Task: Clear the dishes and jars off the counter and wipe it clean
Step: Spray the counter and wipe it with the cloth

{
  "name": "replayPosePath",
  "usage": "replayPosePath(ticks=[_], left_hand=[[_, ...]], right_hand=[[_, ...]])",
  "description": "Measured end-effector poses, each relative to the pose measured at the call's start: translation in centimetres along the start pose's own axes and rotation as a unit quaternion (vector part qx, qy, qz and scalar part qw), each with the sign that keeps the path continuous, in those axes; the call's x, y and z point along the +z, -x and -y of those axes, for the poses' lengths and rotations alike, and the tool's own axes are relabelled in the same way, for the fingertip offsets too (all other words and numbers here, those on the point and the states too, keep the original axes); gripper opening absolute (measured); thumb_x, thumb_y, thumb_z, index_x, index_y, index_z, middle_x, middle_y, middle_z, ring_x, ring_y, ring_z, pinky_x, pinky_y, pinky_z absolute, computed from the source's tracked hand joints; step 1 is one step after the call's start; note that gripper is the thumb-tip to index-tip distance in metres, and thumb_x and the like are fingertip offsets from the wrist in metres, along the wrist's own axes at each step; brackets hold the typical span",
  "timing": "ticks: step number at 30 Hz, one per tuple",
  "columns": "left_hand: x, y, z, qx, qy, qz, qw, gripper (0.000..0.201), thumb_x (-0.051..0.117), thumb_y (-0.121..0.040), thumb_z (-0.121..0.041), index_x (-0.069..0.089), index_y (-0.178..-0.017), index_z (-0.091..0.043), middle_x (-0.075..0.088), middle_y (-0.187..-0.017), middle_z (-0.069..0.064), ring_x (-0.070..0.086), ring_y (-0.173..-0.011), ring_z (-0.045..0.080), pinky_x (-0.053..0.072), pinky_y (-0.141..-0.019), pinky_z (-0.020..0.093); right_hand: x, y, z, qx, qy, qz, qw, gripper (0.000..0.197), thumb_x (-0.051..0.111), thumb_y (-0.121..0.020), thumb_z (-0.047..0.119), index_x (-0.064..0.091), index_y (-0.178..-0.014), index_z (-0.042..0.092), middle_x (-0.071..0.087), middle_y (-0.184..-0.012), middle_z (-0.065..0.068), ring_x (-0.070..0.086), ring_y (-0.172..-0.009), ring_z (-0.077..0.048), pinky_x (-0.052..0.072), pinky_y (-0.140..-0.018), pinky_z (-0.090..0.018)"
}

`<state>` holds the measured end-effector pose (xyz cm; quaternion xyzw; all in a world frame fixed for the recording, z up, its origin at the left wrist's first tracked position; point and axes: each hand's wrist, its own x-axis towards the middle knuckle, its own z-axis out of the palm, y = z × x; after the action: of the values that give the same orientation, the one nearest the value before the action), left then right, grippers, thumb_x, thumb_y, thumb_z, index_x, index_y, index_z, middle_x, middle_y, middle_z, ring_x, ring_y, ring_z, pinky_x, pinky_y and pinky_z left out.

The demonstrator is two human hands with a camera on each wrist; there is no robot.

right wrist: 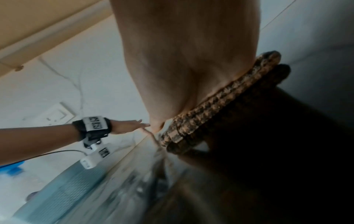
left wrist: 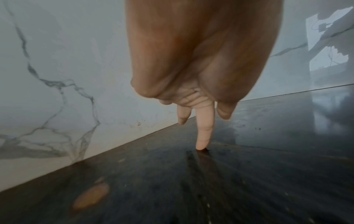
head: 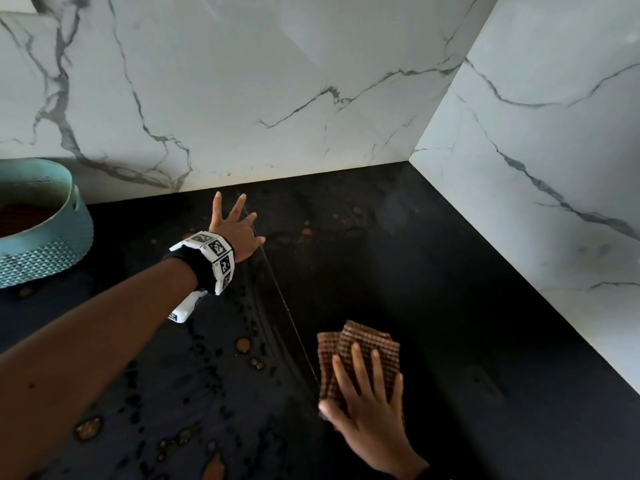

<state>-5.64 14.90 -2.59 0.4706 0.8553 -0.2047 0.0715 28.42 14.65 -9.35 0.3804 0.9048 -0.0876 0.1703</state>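
A folded brown checked cloth (head: 363, 351) lies on the black counter (head: 433, 289) near the front. My right hand (head: 367, 400) presses flat on it with straight fingers; the right wrist view shows the cloth (right wrist: 220, 106) under my palm. My left hand (head: 235, 230) is spread open further back, near the wall. One of its fingertips (left wrist: 202, 145) touches the counter (left wrist: 268, 166). Wet streaks and droplets (head: 207, 358) cover the counter's left part.
A teal textured basket (head: 45, 237) stands at the far left on the counter. White marble walls (head: 277, 98) meet in a corner at the back right. Brownish blotches (head: 242, 344) dot the counter's surface. A wall switch plate (right wrist: 57, 113) shows in the right wrist view.
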Motion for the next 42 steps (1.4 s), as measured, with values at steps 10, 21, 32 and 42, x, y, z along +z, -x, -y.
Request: replayPosePath(ticks=[10, 21, 32, 42], left_hand=[[-1.4, -1.7, -1.1, -0.006, -0.034, -0.012, 0.999, 0.042, 0.030, -0.096, -0.048, 0.057, -0.123, -0.030, 0.017, -0.156, -0.003, -0.008, -0.145, 0.030, -0.005, -0.109, 0.063], [-0.5, -2.8, -1.9, -0.031, 0.003, 0.010, 0.999, 0.045, 0.033, -0.097, -0.043, 0.050, -0.133, -0.022, 0.019, -0.156, -0.001, -0.009, -0.145, 0.029, -0.004, -0.111, 0.064], [-1.3, -3.3, -1.7, -0.041, 0.015, 0.031, 0.999, 0.048, 0.031, -0.096, -0.046, 0.048, -0.134, -0.021, 0.019, -0.156, -0.003, -0.009, -0.145, 0.026, -0.003, -0.111, 0.064], [-1.6, -3.4, -0.6, -0.043, 0.114, 0.044, 0.992, 0.050, 0.037, -0.093, -0.041, 0.041, -0.137, -0.018, 0.023, -0.154, -0.002, -0.006, -0.146, 0.025, 0.003, -0.111, 0.062]], right_hand=[[-3.5, -3.7, -10.0, 0.059, -0.055, 0.011, 0.997, 0.080, -0.005, -0.068, 0.085, -0.018, -0.139, 0.051, -0.023, -0.155, 0.012, -0.018, -0.144, -0.023, 0.000, -0.111, -0.061], [-4.6, -5.4, -4.9, 0.016, -0.040, 0.055, 0.998, 0.079, 0.011, -0.077, 0.071, -0.001, -0.149, 0.039, -0.018, -0.157, 0.000, -0.010, -0.144, -0.035, 0.005, -0.104, -0.071], [1.8, 5.6, -6.4, -0.095, 0.052, -0.018, 0.994, 0.071, 0.028, -0.082, 0.072, 0.010, -0.145, 0.044, 0.005, -0.158, 0.007, 0.001, -0.146, -0.023, 0.005, -0.106, -0.048], [-3.0, -4.0, -8.7, 0.067, -0.052, 0.023, 0.996, 0.105, -0.030, -0.038, 0.087, -0.033, -0.135, 0.045, -0.033, -0.152, 0.005, -0.026, -0.140, -0.031, -0.005, -0.108, -0.065]])
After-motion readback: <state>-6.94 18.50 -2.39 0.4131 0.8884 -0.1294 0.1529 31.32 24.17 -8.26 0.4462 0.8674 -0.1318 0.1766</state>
